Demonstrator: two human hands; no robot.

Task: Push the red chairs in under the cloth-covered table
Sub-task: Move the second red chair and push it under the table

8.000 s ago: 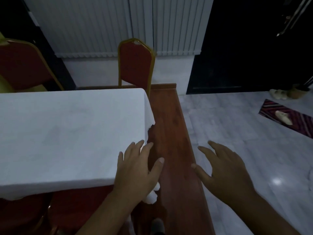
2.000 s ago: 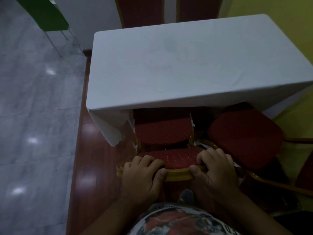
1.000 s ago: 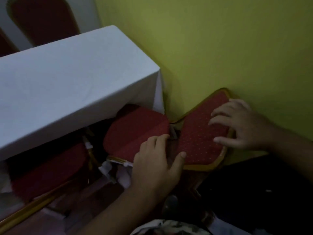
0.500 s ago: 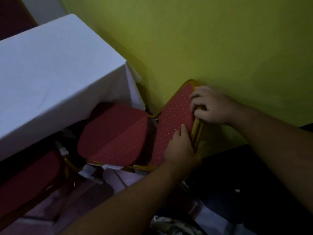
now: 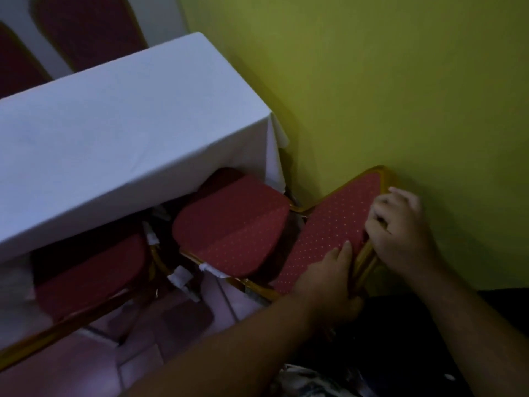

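Down by the yellow wall point(image 5: 400, 81), from my head view, my right hand point(image 5: 400, 233) is curled over the gold frame at the top of the backrest point(image 5: 329, 233) of a red chair, fingers closed round the rim. My left hand point(image 5: 326, 285) is clamped on the lower near edge of the same backrest, thumb lying up along the dotted fabric. This chair's seat point(image 5: 232, 224) sits partly under the overhang of the white cloth point(image 5: 128, 144) at the table's corner, turned at an angle, its back close to the wall. A second red chair point(image 5: 88, 276) to the left is tucked further under. Two more chair backs point(image 5: 88, 30) show beyond the table.

I judge I am mid-push on this corner chair. Next I should swing the backrest away from the wall to square the chair, then slide it straight in, minding the hanging cloth.
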